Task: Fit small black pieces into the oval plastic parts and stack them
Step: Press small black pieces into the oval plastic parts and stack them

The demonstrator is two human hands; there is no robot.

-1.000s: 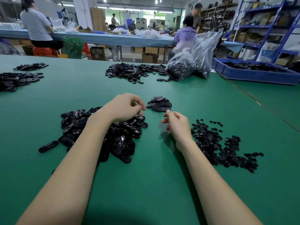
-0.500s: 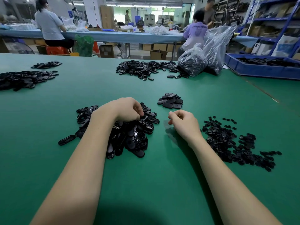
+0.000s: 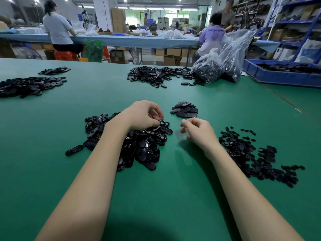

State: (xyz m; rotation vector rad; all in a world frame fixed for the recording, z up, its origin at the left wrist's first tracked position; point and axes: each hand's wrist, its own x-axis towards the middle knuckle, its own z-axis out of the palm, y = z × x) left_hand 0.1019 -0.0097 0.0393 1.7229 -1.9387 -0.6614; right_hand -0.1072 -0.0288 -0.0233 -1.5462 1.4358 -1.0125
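A heap of black oval plastic parts (image 3: 139, 145) lies on the green table (image 3: 173, 197) at centre left. My left hand (image 3: 143, 115) rests on the heap's far edge, its curled fingers pinching one oval part (image 3: 160, 119) there. To the right a scatter of small black pieces (image 3: 246, 153) covers the table. My right hand (image 3: 198, 131) hovers between the two heaps with fingers curled and fingertips close together; whether it holds a piece is hidden. A small stack of oval parts (image 3: 185, 109) sits just beyond both hands.
More heaps of black parts lie at far centre (image 3: 156, 76) and far left (image 3: 26, 86). Clear plastic bags (image 3: 208, 68) of parts stand at the back right beside a blue tray (image 3: 278, 77). People work at a blue table (image 3: 121, 40) behind.
My left hand dropped from above the heap onto its far edge and its fingers closed on an oval part. My right hand stayed between the heaps, barely shifting. The camera tilted slightly.
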